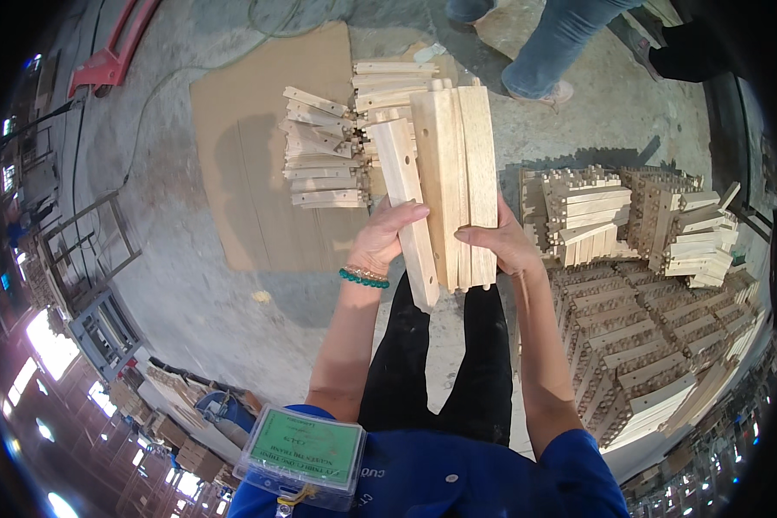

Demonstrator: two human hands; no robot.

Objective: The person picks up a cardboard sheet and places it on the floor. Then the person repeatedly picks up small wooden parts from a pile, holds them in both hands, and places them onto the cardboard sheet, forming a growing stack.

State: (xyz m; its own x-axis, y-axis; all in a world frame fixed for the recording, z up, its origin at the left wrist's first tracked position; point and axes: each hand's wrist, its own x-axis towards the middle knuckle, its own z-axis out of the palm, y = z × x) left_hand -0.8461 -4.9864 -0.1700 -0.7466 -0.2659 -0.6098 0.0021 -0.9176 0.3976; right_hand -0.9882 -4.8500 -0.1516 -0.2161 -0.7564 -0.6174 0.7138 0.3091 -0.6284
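My left hand [383, 235] is closed round a pale wooden bar [403, 198], its thumb lying across the top face. Small round holes show along that bar. Beside it, my right hand [505, 243] grips a bundle of several wooden bars [464, 164], thumb pressed on the near part and fingers hidden beneath. Round tenons stick out of some bar ends. The single bar slants slightly against the bundle's left side. Past my hands, loose rows of similar bars [324, 160] lie on a flat cardboard sheet [242, 190].
To the right stand large stacks of wooden bars [656, 337], with smaller piles [591, 211] on top. Another person's jeans-clad leg [565, 47] is at the far side. A red metal frame [104, 69] stands far left, and a thin hose [160, 82] crosses the concrete floor.
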